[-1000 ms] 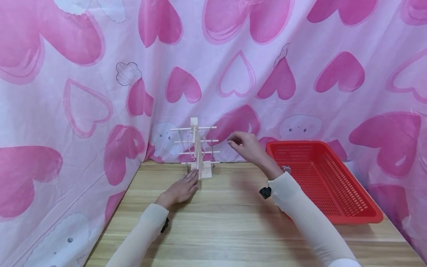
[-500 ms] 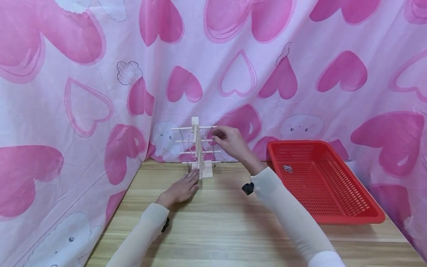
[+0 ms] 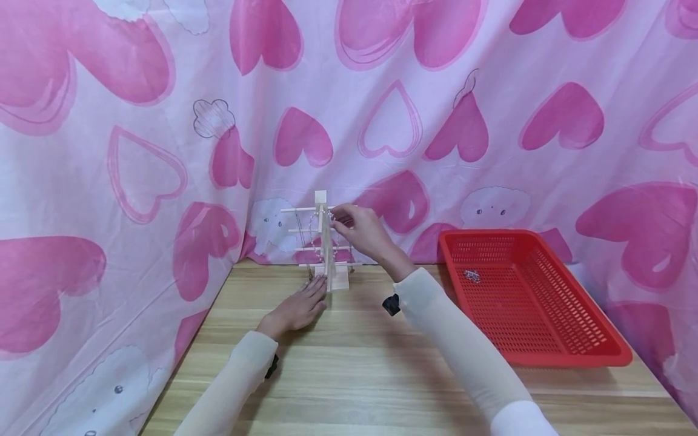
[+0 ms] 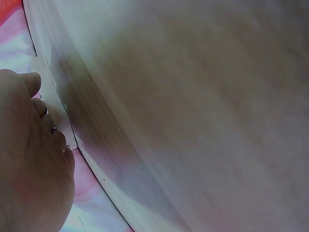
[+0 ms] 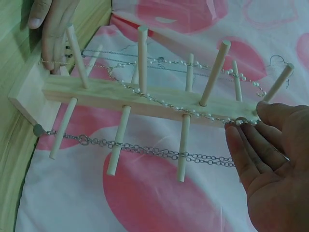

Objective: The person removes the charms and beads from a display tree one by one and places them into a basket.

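Moving leftward to wooden rack since moment ago, right hand pinches 1 beaded necklace hanging there, so strand seems under control; left hand, fingers extended, touches rack base.

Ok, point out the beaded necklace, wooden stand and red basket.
Beaded necklace (image 5: 178, 109): right wrist view, strand across the post.
Wooden stand (image 5: 154, 109): right wrist view, on its post.
Red basket (image 3: 520, 309): head view, a bare part of its floor.
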The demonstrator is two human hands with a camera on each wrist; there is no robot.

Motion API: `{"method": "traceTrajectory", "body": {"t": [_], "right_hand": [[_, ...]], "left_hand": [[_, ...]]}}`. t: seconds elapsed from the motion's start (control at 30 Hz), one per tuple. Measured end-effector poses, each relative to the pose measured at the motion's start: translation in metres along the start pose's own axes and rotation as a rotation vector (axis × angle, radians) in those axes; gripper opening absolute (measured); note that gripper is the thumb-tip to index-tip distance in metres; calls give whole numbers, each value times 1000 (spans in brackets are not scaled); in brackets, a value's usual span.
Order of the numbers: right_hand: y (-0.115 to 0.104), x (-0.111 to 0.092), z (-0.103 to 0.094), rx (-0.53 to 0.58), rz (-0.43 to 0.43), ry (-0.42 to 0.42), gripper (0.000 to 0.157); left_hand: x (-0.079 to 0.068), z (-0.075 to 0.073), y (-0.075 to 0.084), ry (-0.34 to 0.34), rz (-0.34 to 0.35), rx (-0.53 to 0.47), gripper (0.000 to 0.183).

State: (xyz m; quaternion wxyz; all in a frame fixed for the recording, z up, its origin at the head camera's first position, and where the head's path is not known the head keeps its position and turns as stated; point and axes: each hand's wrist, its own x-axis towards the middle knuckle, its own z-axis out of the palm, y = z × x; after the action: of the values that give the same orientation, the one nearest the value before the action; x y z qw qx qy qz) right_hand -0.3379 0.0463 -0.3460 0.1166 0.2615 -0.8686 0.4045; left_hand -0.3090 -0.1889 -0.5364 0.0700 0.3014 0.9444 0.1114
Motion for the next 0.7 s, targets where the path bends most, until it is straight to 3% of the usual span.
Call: {"method": "traceTrajectory", "body": {"t": [0.3,0.53,0.7], "right_hand": [[0,4,7,-22,-22,61,23],[0,5,10,-18,-27,97,17],[0,4,10,-10,-28,115,15]], "left_hand": [[4,5,-7,-8,3,37,65],[-1,-1,0,14,35,21,62],[-2,-4,4,-11,17,34,62]]}}
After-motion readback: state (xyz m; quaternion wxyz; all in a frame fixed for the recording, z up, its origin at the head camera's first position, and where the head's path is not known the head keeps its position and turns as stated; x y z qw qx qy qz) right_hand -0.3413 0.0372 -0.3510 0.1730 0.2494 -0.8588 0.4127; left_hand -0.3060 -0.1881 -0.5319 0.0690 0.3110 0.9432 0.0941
